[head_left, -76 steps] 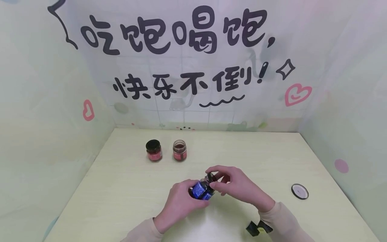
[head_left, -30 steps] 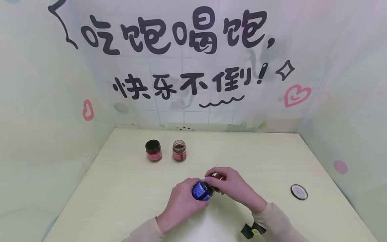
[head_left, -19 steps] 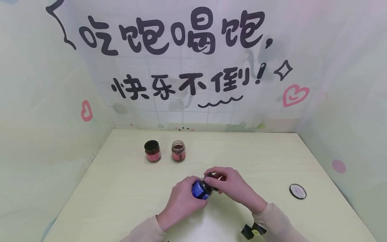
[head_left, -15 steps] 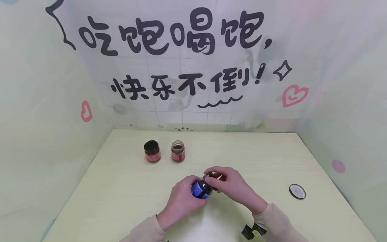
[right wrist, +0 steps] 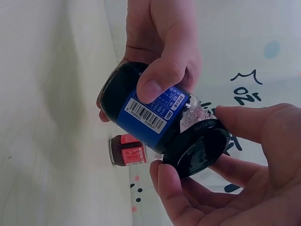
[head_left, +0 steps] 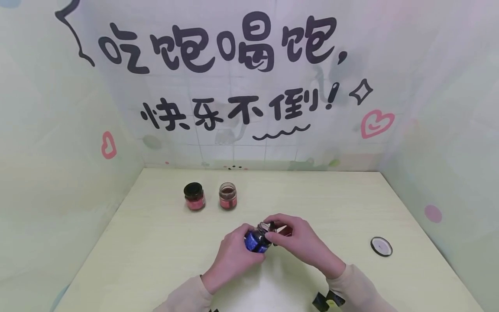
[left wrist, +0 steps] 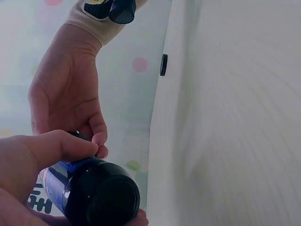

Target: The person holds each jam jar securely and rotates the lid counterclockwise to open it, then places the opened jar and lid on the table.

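My left hand (head_left: 233, 255) grips a dark glass jar with a blue label (head_left: 255, 243) around its body, tilted above the table. In the right wrist view the left thumb presses on the label beside a barcode. My right hand (head_left: 302, 237) pinches a black jar lid (right wrist: 197, 149) by its edge between thumb and fingers. The lid stands tilted beside the jar's clear neck, its inside turned away from the jar. In the head view the jar's open rim shows. The left wrist view looks at the jar's dark base (left wrist: 115, 200).
Behind the hands stand a red-labelled jar with a black lid (head_left: 194, 196) and an open red-labelled jar (head_left: 228, 196). A loose lid (head_left: 381, 246) lies on the table (head_left: 156, 242) at the right, its white inside upward. Printed cloth walls surround the table.
The lid has come away from the jar's mouth toward the right, and the rim now shows. The jar tilts a little more upright in the left hand. The head view has shifted slightly.
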The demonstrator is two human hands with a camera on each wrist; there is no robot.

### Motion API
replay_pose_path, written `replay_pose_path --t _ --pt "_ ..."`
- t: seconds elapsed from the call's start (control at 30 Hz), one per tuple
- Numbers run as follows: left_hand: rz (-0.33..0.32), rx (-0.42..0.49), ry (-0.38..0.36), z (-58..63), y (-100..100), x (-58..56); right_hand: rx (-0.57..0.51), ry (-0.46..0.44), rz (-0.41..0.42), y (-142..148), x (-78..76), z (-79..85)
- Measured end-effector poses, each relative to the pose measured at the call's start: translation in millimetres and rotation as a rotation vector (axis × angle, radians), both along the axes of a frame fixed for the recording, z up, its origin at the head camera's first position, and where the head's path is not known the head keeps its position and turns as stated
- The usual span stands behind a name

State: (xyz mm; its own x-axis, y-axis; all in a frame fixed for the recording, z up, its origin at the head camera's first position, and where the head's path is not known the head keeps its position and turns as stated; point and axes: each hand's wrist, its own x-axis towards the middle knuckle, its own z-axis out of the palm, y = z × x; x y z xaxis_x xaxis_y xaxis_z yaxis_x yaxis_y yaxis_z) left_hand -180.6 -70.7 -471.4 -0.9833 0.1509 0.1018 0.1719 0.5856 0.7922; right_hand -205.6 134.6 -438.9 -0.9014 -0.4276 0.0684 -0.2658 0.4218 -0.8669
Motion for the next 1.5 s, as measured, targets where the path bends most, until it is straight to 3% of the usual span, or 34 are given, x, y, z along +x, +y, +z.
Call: replay_pose_path --t 0.87,1.5 --pt "0.089 0.048 -0.05 -2.3 5 -34.9 0.008 -0.032 -0.12 30 -3.2 -12.4" --pt "0.142 0.068 -0.043 2.7 5 -59.0 0.136 0.0 -0.233 59 -14.7 -29.7"
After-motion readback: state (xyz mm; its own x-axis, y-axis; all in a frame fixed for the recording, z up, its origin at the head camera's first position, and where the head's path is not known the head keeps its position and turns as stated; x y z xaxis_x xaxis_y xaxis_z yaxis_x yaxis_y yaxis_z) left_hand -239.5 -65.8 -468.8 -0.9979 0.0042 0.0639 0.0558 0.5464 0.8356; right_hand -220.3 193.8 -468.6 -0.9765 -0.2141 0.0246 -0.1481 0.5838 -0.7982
